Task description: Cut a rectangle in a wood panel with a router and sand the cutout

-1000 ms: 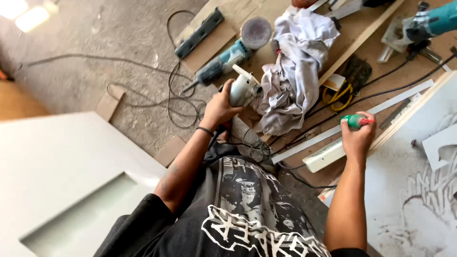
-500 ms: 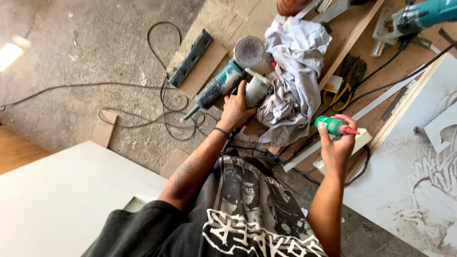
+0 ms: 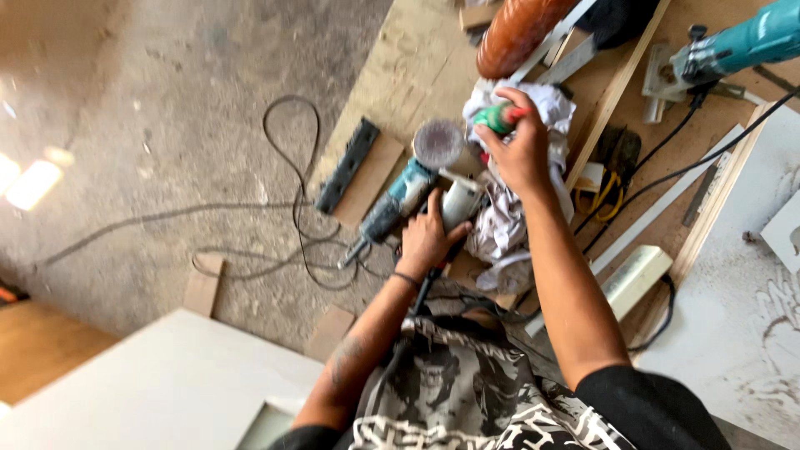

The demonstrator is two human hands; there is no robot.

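My left hand grips a white power tool low over the floor, its black cable running back under my arm. My right hand is closed around a small green tool with a red tip, held above a crumpled white cloth. Just left of both hands lies a teal angle grinder with a round sanding disc. The cloth lies on a wooden board on the floor.
A black ribbed bar rests on a small wood piece. Black cables loop over the concrete floor. A teal router sits top right, a dusty white panel right, a white board lower left.
My right hand has swung left and up with the green tool, from beside the white panel to over the cloth. The left hand stays on the white tool. The view has shifted.
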